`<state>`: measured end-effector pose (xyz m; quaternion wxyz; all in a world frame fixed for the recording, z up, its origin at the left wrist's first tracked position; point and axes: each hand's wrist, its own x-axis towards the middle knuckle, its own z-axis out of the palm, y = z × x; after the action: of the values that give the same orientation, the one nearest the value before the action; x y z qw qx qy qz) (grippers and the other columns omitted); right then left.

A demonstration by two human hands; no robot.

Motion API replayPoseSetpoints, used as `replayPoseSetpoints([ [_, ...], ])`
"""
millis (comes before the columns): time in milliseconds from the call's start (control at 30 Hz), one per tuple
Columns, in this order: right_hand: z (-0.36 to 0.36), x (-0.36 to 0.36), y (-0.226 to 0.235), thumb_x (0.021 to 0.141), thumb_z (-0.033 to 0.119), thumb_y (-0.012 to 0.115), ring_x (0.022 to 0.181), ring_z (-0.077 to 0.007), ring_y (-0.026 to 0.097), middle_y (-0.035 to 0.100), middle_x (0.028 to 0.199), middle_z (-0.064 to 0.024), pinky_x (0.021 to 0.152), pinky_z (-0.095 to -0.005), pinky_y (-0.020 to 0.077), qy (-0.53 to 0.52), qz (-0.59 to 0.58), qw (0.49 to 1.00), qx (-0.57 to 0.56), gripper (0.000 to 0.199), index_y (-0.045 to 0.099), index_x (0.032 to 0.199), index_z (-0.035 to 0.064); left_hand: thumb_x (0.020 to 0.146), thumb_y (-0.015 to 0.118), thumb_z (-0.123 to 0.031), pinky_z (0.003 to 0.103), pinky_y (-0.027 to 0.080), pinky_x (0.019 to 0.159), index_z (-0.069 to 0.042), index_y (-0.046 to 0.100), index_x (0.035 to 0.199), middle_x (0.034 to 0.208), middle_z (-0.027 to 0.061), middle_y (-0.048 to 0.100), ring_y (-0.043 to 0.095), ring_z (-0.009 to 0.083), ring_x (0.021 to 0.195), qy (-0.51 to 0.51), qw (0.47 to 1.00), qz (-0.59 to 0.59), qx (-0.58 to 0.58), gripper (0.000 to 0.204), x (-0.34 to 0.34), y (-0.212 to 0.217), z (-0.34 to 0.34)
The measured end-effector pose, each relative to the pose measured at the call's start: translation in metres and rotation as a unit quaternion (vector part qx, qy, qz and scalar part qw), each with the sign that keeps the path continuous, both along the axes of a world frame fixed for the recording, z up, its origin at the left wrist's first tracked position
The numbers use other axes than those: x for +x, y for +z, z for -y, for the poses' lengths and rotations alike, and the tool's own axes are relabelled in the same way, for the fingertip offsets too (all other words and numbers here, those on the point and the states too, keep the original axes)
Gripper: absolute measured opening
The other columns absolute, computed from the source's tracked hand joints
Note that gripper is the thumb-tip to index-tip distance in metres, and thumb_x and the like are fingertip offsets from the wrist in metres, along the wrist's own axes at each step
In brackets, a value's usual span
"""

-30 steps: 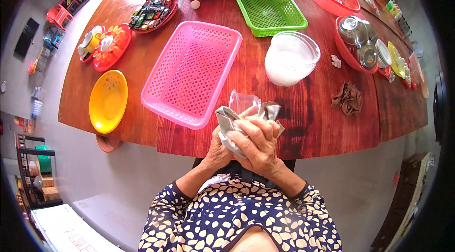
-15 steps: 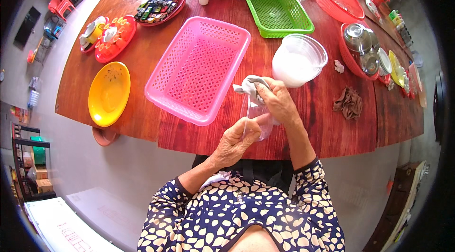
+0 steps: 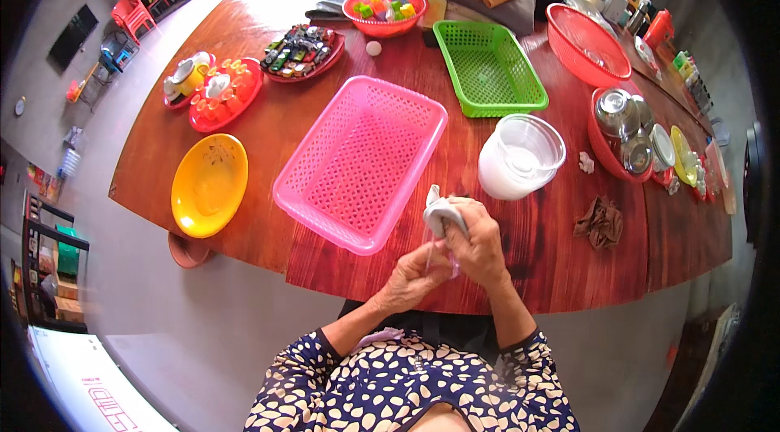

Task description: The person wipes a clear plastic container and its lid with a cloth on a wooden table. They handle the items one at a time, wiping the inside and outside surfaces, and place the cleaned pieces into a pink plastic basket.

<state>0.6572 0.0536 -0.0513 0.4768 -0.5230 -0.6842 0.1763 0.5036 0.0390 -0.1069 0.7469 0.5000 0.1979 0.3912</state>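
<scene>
Near the table's front edge, my left hand (image 3: 413, 279) is closed on a clear plastic container (image 3: 447, 270), mostly hidden by my fingers. Just above it, my right hand (image 3: 479, 244) is wrapped round a bunched grey-white cloth (image 3: 441, 211) and meets the container. The two hands are close together, almost touching. A pink perforated basket (image 3: 325, 206), with nothing in it, lies to their left. Beyond my right hand stands a stack of clear plastic tubs (image 3: 520, 162) with whitish sides.
A yellow oval dish (image 3: 209, 188) lies at left. Behind it are a red plate of orange cups (image 3: 223, 99) and a plate of toy cars (image 3: 302, 54). A green basket (image 3: 491, 71) stands farther back. At right lie a crumpled brown cloth (image 3: 600, 222) and a red basket of glass jars (image 3: 601, 136).
The view has tilted up, so the table sits lower in it. My right hand with the cloth has come down closer to my left, and the clear container shows less.
</scene>
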Motion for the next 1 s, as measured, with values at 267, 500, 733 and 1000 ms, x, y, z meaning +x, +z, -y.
replayPoseSetpoints([
  [267, 0.006, -0.015, -0.001, 0.073, 0.005, 0.068, 0.105, -0.0366, 0.057, 0.062, 0.106, -0.0163, 0.094, -0.0457, 0.0441, 0.03, 0.094, 0.995, 0.017, 0.027, 0.064, 0.1, 0.0041, 0.088, 0.066, -0.007, 0.029, 0.048, 0.09, -0.006, 0.054, 0.113, 0.107, 0.0001, 0.058, 0.056, 0.0111, 0.102, 0.01, 0.99, 0.055, -0.129, 0.028, -0.001, 0.01, -0.013],
  [500, 0.016, -0.013, 0.016, 0.076, 0.007, 0.066, 0.106, -0.0362, 0.056, 0.06, 0.108, -0.0155, 0.094, -0.0452, 0.0444, 0.071, 0.064, 0.994, 0.053, 0.026, 0.062, 0.102, 0.0037, 0.089, 0.067, -0.009, 0.028, 0.047, 0.091, -0.008, 0.053, 0.121, 0.115, -0.0002, 0.059, 0.054, 0.0093, 0.106, -0.007, 0.996, 0.064, -0.056, 0.034, -0.007, -0.008, -0.009],
  [733, -0.017, 0.0, 0.021, 0.086, 0.006, 0.059, 0.079, -0.0178, 0.066, 0.066, 0.083, -0.0131, 0.067, -0.0327, 0.0514, 0.069, -0.156, 0.952, -0.253, 0.017, 0.06, 0.1, -0.0024, 0.087, 0.064, 0.002, 0.034, 0.048, 0.095, -0.006, 0.053, 0.092, 0.122, 0.011, 0.058, 0.053, 0.0165, 0.115, -0.023, 0.997, 0.062, -0.025, 0.015, -0.008, 0.011, -0.006],
  [1000, -0.002, -0.007, 0.005, 0.078, 0.006, 0.068, 0.097, -0.0302, 0.062, 0.064, 0.101, -0.0171, 0.084, -0.038, 0.0491, 0.05, -0.102, 0.99, -0.089, 0.028, 0.062, 0.104, -0.0001, 0.09, 0.063, -0.005, 0.029, 0.048, 0.091, -0.007, 0.056, 0.097, 0.109, 0.0023, 0.061, 0.057, 0.0096, 0.103, 0.014, 0.996, 0.063, -0.063, 0.01, -0.004, 0.014, -0.005],
])
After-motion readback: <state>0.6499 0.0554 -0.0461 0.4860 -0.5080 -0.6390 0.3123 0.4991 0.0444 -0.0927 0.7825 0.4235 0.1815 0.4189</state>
